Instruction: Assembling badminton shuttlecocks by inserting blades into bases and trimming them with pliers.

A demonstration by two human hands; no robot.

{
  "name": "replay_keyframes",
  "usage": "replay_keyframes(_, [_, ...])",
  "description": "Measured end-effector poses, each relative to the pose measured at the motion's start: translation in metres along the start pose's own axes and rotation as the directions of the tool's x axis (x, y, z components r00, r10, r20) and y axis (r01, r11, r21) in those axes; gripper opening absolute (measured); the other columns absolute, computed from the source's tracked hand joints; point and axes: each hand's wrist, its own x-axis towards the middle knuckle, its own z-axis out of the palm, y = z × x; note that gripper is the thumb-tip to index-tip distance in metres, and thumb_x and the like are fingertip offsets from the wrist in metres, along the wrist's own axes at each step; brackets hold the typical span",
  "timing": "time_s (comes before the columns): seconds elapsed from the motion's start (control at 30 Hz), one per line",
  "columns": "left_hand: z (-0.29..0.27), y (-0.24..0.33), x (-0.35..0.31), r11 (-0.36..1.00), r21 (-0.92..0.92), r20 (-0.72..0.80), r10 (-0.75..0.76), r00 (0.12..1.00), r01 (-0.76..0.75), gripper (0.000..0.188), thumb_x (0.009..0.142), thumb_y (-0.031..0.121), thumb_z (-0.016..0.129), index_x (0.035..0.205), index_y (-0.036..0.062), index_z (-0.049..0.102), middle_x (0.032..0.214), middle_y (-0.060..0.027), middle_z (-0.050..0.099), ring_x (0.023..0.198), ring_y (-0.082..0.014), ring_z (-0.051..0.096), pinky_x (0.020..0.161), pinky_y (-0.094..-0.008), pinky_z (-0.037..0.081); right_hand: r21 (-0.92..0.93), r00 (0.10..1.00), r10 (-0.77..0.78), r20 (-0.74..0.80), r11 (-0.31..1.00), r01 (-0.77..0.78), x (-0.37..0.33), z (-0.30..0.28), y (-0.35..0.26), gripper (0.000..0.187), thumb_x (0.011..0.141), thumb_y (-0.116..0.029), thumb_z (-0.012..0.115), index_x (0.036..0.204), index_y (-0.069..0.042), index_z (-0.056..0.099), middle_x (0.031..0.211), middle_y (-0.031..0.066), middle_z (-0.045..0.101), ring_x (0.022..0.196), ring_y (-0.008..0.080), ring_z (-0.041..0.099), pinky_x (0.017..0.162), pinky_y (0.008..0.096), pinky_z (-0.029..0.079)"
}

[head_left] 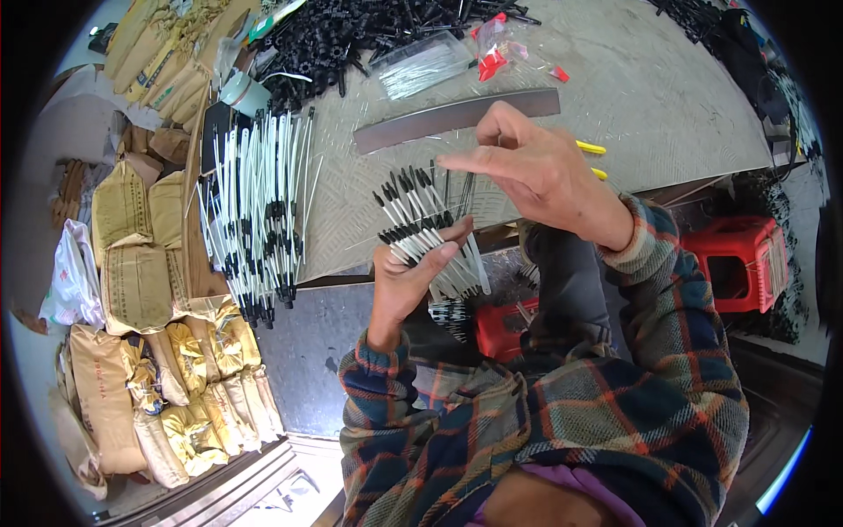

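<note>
My left hand point(411, 279) is closed around a bundle of slim white sticks point(413, 209) with black tips and black collars. The bundle fans out upward above the thumb, and its pale lower ends hang below the hand. My right hand point(537, 169) is just above and to the right of it, apart from my left hand. One finger of the right hand stretches toward the bundle's black tips while another bends over it in a pinch; anything small between them is hidden. A large pile of similar white sticks with black parts point(263, 193) lies at the table's left edge.
On the table point(650, 114) are a dark metal strip point(457, 119), a clear box of thin rods point(423, 68), a heap of black parts point(325, 44), red-and-clear plastic wrapping point(493, 53) and yellow-handled pliers point(591, 147). Red stools point(738, 259) and brown sacks point(132, 290) stand around it.
</note>
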Motion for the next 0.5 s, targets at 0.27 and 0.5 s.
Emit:
replay_keyframes(0.27, [0.001, 0.000, 0.001, 1.000, 0.005, -0.034, 0.017, 0.999, -0.017, 0.025, 0.081, 0.005, 0.060, 0.101, -0.0111, 0.058, 0.097, -0.0182, 0.063, 0.088, -0.0224, 0.062, 0.082, -0.0342, 0.050, -0.031, 1.000, 0.006, 0.031, 1.000, -0.005, 0.002, 0.000, 0.001, 0.045, 0.067, 0.007, 0.056, 0.105, -0.016, 0.062, 0.079, 0.0044, 0.045, 0.062, 0.0175, 0.051, 0.052, 0.0270, 0.042])
replay_keyframes(0.5, [-0.005, -0.005, 0.001, 0.999, 0.028, 0.030, 0.030, 0.999, -0.031, 0.022, 0.081, 0.002, 0.059, 0.102, -0.0058, 0.060, 0.100, -0.0147, 0.062, 0.092, -0.0193, 0.060, 0.084, -0.0311, 0.047, -0.246, 0.982, -0.083, 0.168, 0.961, 0.123, 0.022, -0.023, -0.007, 0.031, 0.069, -0.002, 0.059, 0.095, -0.018, 0.064, 0.079, 0.0014, 0.049, 0.063, 0.0204, 0.054, 0.048, 0.0309, 0.039])
